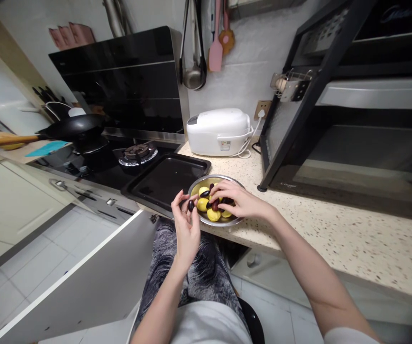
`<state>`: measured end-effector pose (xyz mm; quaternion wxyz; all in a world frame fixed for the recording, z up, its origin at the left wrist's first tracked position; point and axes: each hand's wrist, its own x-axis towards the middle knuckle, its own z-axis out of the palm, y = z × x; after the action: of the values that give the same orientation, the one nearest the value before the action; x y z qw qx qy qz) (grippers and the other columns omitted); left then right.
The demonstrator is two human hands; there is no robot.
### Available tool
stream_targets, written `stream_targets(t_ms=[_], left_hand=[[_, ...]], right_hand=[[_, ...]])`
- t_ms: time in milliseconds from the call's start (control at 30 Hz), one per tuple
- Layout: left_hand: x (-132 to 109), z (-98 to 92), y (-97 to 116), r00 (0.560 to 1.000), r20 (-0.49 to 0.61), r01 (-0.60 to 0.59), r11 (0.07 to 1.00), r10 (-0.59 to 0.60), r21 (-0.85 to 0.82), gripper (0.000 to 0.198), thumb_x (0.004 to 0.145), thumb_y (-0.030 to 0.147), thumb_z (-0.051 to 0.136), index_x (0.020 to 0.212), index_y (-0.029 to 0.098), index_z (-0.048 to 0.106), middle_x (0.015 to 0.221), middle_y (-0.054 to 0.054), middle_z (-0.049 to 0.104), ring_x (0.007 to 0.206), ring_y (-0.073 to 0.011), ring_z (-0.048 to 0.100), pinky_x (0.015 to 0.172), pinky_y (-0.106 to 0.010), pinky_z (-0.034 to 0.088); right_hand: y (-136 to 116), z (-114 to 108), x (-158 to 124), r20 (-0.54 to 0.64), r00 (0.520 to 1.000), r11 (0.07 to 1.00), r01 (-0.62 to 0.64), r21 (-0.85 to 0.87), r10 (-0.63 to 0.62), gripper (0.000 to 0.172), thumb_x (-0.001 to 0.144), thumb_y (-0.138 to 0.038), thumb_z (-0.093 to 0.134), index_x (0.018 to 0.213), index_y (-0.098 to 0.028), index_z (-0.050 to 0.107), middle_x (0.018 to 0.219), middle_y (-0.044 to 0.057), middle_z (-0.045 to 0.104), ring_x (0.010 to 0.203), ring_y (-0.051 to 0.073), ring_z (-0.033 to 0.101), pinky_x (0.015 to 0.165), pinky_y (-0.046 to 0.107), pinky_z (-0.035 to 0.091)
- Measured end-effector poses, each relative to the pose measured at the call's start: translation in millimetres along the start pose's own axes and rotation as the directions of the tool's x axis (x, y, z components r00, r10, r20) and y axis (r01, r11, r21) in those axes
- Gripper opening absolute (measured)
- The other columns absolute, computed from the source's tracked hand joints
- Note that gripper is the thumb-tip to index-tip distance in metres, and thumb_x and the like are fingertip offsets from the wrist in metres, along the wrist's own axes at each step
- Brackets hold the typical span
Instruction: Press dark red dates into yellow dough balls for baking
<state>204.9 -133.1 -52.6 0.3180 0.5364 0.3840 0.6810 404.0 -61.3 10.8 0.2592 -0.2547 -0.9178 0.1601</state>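
A round metal bowl (195, 184) at the counter's front edge holds several yellow rounded fruits (202, 205) and dark purple oval grapes (215, 205). Just left of its rim, my left hand (186, 224) pinches one dark grape (191, 205) between thumb and fingers. My right hand (236, 198) reaches into the bowl from the right, its fingers curled down around a dark grape among the yellow fruits. Part of the bowl's contents is hidden beneath that hand.
A black baking tray (168, 179) lies left of the bowl, partly over the gas hob (109, 162). Behind stands a white rice cooker (220, 131). A black rack with an oven (356, 157) is at right. An open cabinet door (94, 277) juts out below left.
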Motion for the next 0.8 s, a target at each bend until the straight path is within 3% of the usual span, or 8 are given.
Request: stream_targets(t_ms=[200, 400, 600, 800], left_hand=[[7.5, -5.8, -4.5, 1.0, 0.019, 0.001, 1.0, -0.001, 0.003, 0.044, 0.101, 0.027, 0.061, 0.142, 0.024, 0.045, 0.127, -0.01, 0.06, 0.131, -0.0218, 0.064, 0.112, -0.036, 0.052], [19.8, -6.4, 1.1, 0.997, 0.006, -0.073, 0.965, 0.074, 0.252, 0.043, 0.099, 0.022, 0.065, 0.14, 0.025, 0.05, 0.122, -0.008, 0.074, 0.118, -0.0204, 0.069, 0.1, -0.034, 0.051], [37.0, 3.9, 1.5, 0.985, 0.137, -0.15, 0.928, 0.108, 0.341, 0.023, 0.096, 0.013, 0.062, 0.117, 0.023, 0.067, 0.116, -0.006, 0.076, 0.109, -0.0212, 0.071, 0.094, -0.034, 0.054], [44.2, 9.8, -4.4, 0.966, 0.239, -0.185, 0.912, 0.1, 0.367, 0.015, 0.096, 0.013, 0.061, 0.106, 0.02, 0.069, 0.105, -0.007, 0.074, 0.098, -0.021, 0.071, 0.09, -0.034, 0.057]], right_hand=[[0.7, -0.1, 0.8, -0.176, 0.984, 0.998, -0.024, 0.049, 0.033, 0.017, 0.098, -0.02, 0.062, 0.109, -0.022, 0.074, 0.113, 0.009, 0.073, 0.111, 0.025, 0.065, 0.101, 0.045, 0.052], [2.0, -1.0, 1.2, -0.356, 0.93, 0.996, -0.071, 0.059, 0.087, 0.014, 0.097, -0.017, 0.062, 0.096, -0.022, 0.075, 0.102, 0.007, 0.075, 0.099, 0.023, 0.068, 0.092, 0.043, 0.054], [1.9, -1.5, 1.6, -0.404, 0.907, 0.992, -0.089, 0.091, 0.118, 0.014, 0.096, -0.017, 0.062, 0.094, -0.023, 0.075, 0.097, 0.005, 0.076, 0.097, 0.023, 0.068, 0.092, 0.042, 0.053], [1.2, -2.3, 1.9, -0.429, 0.894, 0.991, -0.099, 0.094, 0.13, 0.015, 0.096, -0.016, 0.062, 0.092, -0.023, 0.074, 0.094, 0.004, 0.076, 0.094, 0.022, 0.068, 0.091, 0.041, 0.053]])
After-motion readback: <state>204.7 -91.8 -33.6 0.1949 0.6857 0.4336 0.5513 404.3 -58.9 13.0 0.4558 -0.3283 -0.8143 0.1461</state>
